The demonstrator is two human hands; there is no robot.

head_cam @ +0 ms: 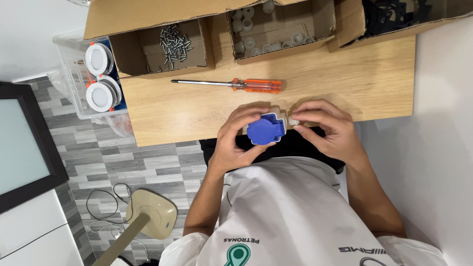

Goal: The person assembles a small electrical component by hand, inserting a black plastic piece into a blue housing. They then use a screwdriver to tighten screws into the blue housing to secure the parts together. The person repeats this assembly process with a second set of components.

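Note:
At the near edge of the wooden table (207,111), my left hand (236,140) grips a grey socket housing with a blue hinged lid (265,129). My right hand (327,129) pinches a small white round fitting (294,120) against the right side of that housing. An orange-handled screwdriver (231,85) lies on the table a little beyond both hands, its tip pointing left.
Three open cardboard boxes line the back of the table: one with screws (173,43), one with white round fittings (268,29), one with black parts (394,12). A clear crate (74,81) of round white lamps stands left of the table. A fan base (150,212) sits on the floor.

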